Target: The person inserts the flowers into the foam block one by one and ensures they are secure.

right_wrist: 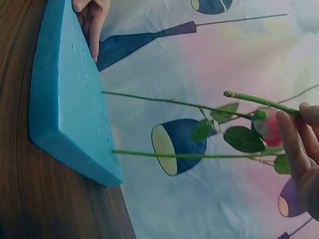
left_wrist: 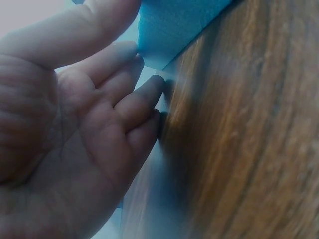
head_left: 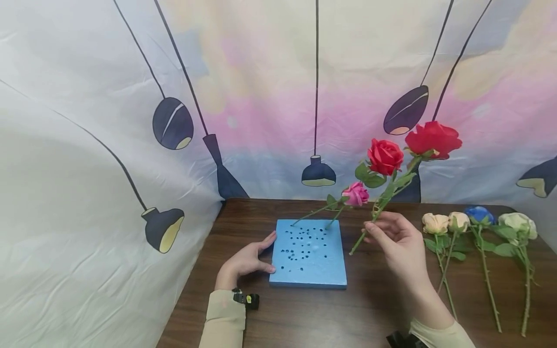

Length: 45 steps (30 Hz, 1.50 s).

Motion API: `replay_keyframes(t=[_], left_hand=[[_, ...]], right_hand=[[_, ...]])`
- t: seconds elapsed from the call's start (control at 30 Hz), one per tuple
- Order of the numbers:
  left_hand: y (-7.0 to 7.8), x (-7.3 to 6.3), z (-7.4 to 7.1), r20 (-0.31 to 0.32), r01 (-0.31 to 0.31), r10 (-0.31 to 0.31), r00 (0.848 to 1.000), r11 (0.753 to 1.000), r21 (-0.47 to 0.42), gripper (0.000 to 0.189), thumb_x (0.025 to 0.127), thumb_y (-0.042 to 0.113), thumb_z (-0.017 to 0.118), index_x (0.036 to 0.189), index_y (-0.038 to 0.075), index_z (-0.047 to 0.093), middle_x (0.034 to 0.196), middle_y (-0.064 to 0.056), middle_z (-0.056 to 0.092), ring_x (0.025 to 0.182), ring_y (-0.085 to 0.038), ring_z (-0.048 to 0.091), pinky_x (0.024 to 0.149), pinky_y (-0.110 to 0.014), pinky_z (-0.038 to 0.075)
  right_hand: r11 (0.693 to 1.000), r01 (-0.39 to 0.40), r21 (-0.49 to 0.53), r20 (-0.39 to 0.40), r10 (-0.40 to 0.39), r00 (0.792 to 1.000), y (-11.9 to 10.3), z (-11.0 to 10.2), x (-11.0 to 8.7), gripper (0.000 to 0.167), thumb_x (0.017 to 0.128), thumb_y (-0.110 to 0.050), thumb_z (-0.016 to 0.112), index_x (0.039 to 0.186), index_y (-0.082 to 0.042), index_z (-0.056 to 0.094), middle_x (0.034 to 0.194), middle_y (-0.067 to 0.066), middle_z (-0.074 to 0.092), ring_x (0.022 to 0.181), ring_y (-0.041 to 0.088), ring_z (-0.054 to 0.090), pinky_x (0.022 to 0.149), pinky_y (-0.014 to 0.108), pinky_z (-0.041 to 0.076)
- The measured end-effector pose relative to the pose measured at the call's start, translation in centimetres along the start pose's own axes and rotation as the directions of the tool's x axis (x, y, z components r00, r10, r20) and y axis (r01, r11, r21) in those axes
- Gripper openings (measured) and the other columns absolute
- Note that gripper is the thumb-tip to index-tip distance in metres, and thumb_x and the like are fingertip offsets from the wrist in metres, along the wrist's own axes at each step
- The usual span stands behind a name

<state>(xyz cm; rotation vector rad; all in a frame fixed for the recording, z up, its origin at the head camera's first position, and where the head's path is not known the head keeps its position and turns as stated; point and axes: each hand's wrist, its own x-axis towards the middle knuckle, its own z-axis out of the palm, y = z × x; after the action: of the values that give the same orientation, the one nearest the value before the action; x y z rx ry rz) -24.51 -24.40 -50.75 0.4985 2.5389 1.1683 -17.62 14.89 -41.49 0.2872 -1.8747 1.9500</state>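
Note:
A light blue foam block (head_left: 313, 273), its top pitted with small holes, lies flat on the table. Two stems stand in its far part, topped by a pink rose (head_left: 357, 194) and a red rose (head_left: 385, 157). My left hand (head_left: 249, 258) rests against the block's left edge, thumb and fingers fairly straight. Between thumb and fingers, my right hand (head_left: 402, 244) pinches the stem of another red rose (head_left: 433, 140), tilted, off the block's right side. That stem's cut end (right_wrist: 228, 93) hangs free in the right wrist view, apart from the foam.
On the dark wood table (head_left: 304, 319) at the right lie two cream roses (head_left: 435, 224), a blue rose (head_left: 479, 214) and a pale green-white rose (head_left: 518, 224). A cloth backdrop (head_left: 270, 96) printed with lamps hangs behind the table and along its left.

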Motion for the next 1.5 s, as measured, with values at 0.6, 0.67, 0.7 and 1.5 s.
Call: replay_keyframes(t=[0.6, 0.67, 0.7, 1.5], left_hand=[[0.0, 0.1, -0.1, 0.009, -0.007, 0.007, 1.0, 1.0, 0.0, 0.103, 0.083, 0.025, 0.093, 0.168, 0.021, 0.035, 0.175, 0.003, 0.025, 0.162, -0.028, 0.022, 0.128, -0.058, 0.021], [0.0, 0.1, -0.2, 0.009, -0.005, 0.005, 1.0, 1.0, 0.0, 0.103, 0.084, 0.025, 0.093, 0.168, 0.02, 0.035, 0.175, 0.003, 0.025, 0.162, -0.028, 0.022, 0.128, -0.058, 0.021], [0.0, 0.1, -0.2, 0.01, -0.004, 0.004, 1.0, 1.0, 0.0, 0.103, 0.084, 0.025, 0.093, 0.169, 0.02, 0.035, 0.175, 0.003, 0.025, 0.162, -0.028, 0.022, 0.128, -0.058, 0.021], [-0.2, 0.1, 0.0, 0.019, -0.003, 0.003, 1.0, 1.0, -0.022, 0.102, 0.085, 0.027, 0.092, 0.169, 0.021, 0.034, 0.175, 0.004, 0.025, 0.162, -0.024, 0.022, 0.129, -0.056, 0.021]], right_hand=[[0.988, 0.065, -0.139, 0.133, -0.046, 0.99, 3.5, 6.8, 0.6, 0.022, 0.093, -0.005, 0.083, 0.114, -0.003, 0.074, 0.096, 0.006, 0.081, 0.083, 0.016, 0.079, 0.08, 0.026, 0.063], [0.986, 0.069, -0.154, 0.147, -0.046, 0.988, 4.1, 7.5, 0.7, 0.023, 0.093, -0.006, 0.084, 0.114, -0.005, 0.075, 0.095, 0.003, 0.082, 0.082, 0.015, 0.079, 0.08, 0.026, 0.063], [0.985, 0.072, -0.16, 0.154, -0.047, 0.987, 4.3, 7.8, 0.7, 0.023, 0.093, -0.006, 0.084, 0.114, -0.006, 0.075, 0.095, 0.002, 0.082, 0.082, 0.015, 0.079, 0.079, 0.027, 0.063], [0.97, 0.046, -0.238, 0.165, -0.007, 0.986, 7.7, 14.0, 1.7, 0.014, 0.095, -0.011, 0.083, 0.109, -0.012, 0.078, 0.095, -0.002, 0.081, 0.089, 0.015, 0.076, 0.082, 0.042, 0.062]])
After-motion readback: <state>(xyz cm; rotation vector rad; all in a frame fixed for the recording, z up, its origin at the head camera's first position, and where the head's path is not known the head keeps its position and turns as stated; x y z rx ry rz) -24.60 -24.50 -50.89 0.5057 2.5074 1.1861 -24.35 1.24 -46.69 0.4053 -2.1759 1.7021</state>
